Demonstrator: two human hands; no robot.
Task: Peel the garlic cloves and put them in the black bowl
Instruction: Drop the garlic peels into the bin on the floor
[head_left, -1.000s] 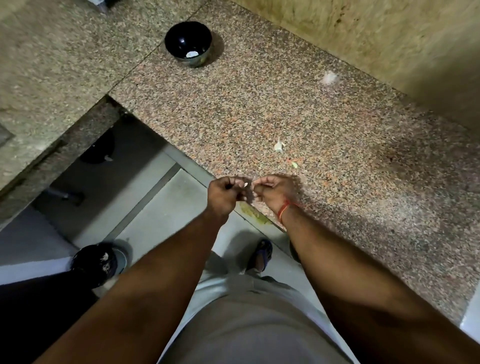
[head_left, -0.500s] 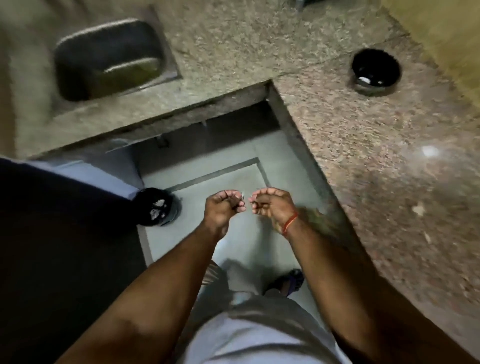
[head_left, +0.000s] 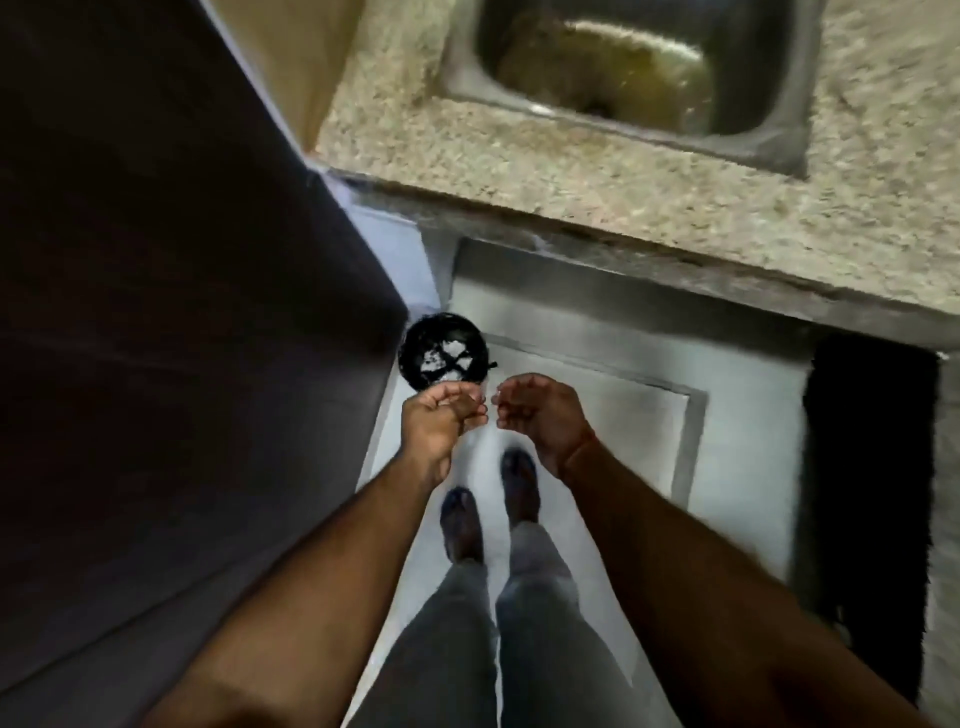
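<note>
My left hand (head_left: 441, 418) and my right hand (head_left: 537, 415) hang side by side over the floor, fingertips almost touching. Both have their fingers curled inward. My left thumb and fingers pinch together at the tip, on what looks like a tiny garlic scrap. The picture is too blurred to show what sits inside my right hand. Just beyond my left hand, a small black bin (head_left: 415, 358) with white scraps in it stands on the floor. The black bowl and the loose garlic cloves are out of view.
A steel sink (head_left: 779, 119) is set into the speckled stone counter (head_left: 597, 192) ahead. A tall dark cabinet side (head_left: 182, 312) fills the left. A black mat (head_left: 872, 493) lies on the pale floor at the right. My feet (head_left: 491, 504) stand below the hands.
My view has swung left, away from the counter with the black bowl, to the floor and sink. The hands have drawn slightly apart and now hover by the floor bin.
</note>
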